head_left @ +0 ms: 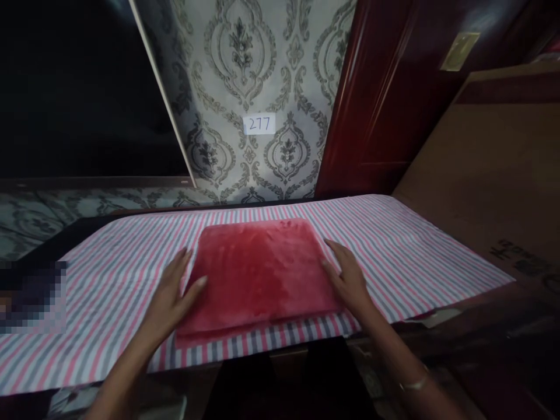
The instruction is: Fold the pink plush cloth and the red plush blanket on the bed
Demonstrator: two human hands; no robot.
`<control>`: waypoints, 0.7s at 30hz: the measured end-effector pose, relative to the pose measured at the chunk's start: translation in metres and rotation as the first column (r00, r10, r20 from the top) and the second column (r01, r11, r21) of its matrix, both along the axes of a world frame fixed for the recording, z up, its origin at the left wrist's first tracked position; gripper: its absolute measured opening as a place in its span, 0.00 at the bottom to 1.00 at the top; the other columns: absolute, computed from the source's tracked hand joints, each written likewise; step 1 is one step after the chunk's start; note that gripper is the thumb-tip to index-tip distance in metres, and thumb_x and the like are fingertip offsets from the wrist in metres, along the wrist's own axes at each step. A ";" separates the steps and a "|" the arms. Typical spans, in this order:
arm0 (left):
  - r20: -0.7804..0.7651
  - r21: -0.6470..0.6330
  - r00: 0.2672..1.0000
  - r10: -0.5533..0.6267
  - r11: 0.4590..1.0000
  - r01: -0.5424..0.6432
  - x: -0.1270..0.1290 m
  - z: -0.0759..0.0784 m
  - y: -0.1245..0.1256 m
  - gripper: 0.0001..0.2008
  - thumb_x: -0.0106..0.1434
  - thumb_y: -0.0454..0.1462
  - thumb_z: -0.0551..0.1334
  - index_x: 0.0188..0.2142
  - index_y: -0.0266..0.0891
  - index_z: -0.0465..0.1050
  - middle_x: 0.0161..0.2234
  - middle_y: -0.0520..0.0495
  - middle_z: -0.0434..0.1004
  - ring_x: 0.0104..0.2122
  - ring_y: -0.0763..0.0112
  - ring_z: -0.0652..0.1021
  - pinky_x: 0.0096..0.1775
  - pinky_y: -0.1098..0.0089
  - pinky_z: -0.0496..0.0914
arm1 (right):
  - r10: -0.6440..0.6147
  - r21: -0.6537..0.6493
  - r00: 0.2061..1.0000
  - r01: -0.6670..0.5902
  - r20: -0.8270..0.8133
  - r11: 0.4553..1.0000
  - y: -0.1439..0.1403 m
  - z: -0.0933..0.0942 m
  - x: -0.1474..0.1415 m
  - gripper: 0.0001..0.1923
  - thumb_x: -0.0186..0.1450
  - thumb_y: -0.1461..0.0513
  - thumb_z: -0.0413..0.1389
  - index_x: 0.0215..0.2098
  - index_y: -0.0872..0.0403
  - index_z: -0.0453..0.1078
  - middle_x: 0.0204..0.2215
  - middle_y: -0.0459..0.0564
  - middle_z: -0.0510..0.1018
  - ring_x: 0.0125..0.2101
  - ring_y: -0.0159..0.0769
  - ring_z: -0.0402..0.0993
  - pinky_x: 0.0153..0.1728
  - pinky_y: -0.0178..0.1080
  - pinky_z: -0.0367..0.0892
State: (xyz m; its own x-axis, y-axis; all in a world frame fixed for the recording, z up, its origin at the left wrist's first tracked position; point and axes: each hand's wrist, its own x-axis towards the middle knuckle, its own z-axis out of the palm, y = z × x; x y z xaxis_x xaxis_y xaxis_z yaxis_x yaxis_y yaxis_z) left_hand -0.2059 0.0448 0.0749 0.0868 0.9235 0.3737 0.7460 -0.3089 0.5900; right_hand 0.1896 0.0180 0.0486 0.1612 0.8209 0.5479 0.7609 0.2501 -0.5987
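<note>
A folded red plush cloth [258, 274] lies flat in the middle of the striped tablecloth [394, 251], its layered edge facing me. My left hand [172, 291] rests along its left side, fingers stretched forward and the thumb over the red pile. At the right side is my right hand [347, 274], thumb on the cloth's edge and the other fingers apart just beyond it. Neither hand is closed round the cloth. A bracelet [413, 382] circles my right wrist.
A large dark screen [87, 93] stands at the back left. Patterned wallpaper with a paper label reading 277 [259, 123] is behind the table. A dark red door frame [350, 99] and a big cardboard box [490, 175] bound the right side. The left edge holds a pixelated patch.
</note>
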 end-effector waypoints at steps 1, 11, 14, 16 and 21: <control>-0.081 0.001 0.995 -0.066 0.998 0.066 0.016 0.007 0.014 0.39 0.63 0.59 0.55 0.67 0.44 0.58 0.71 0.40 0.54 0.70 0.51 0.54 0.67 0.49 0.51 | 0.042 -0.031 0.994 -0.039 0.098 0.999 0.018 0.009 -0.009 0.30 0.70 0.50 0.46 0.65 0.55 0.63 0.62 0.60 0.69 0.62 0.50 0.62 0.61 0.52 0.60; -0.630 -0.148 0.773 -0.074 0.989 -0.026 0.127 -0.004 0.105 0.33 0.71 0.50 0.50 0.70 0.40 0.54 0.71 0.30 0.47 0.70 0.40 0.49 0.65 0.38 0.45 | 0.023 -0.347 0.889 0.154 0.457 0.925 0.124 0.005 -0.063 0.29 0.74 0.51 0.43 0.70 0.50 0.57 0.70 0.56 0.57 0.69 0.55 0.47 0.64 0.59 0.46; -0.626 -0.088 0.779 -0.036 0.996 -0.024 0.122 -0.024 0.102 0.33 0.71 0.51 0.49 0.71 0.43 0.53 0.72 0.33 0.47 0.71 0.42 0.49 0.65 0.38 0.45 | 0.016 -0.315 0.891 0.143 0.453 0.938 0.125 -0.013 -0.058 0.28 0.74 0.51 0.43 0.69 0.50 0.58 0.69 0.55 0.59 0.69 0.52 0.47 0.64 0.57 0.47; -0.624 -0.082 0.781 -0.028 0.996 -0.030 0.121 -0.028 0.101 0.33 0.71 0.52 0.49 0.71 0.43 0.53 0.72 0.33 0.47 0.71 0.42 0.49 0.65 0.38 0.45 | 0.015 -0.302 0.889 0.139 0.457 0.943 0.126 -0.019 -0.056 0.28 0.74 0.50 0.43 0.69 0.50 0.59 0.68 0.55 0.60 0.69 0.52 0.48 0.64 0.57 0.47; -0.601 -0.090 0.799 -0.025 0.995 -0.036 0.124 -0.025 0.099 0.33 0.71 0.52 0.49 0.71 0.42 0.54 0.72 0.34 0.48 0.71 0.42 0.49 0.66 0.38 0.45 | 0.004 -0.273 0.883 0.141 0.469 0.952 0.128 -0.022 -0.056 0.28 0.74 0.50 0.43 0.68 0.50 0.60 0.67 0.55 0.62 0.67 0.52 0.50 0.63 0.56 0.49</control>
State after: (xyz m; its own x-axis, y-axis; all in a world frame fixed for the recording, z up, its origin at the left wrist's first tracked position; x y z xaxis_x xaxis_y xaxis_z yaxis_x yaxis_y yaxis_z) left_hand -0.0824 0.1441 0.0502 0.2602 0.9519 0.1617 0.9614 -0.2709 0.0476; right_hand 0.1339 0.1463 0.0268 0.0130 0.9501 0.3116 0.9752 0.0569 -0.2141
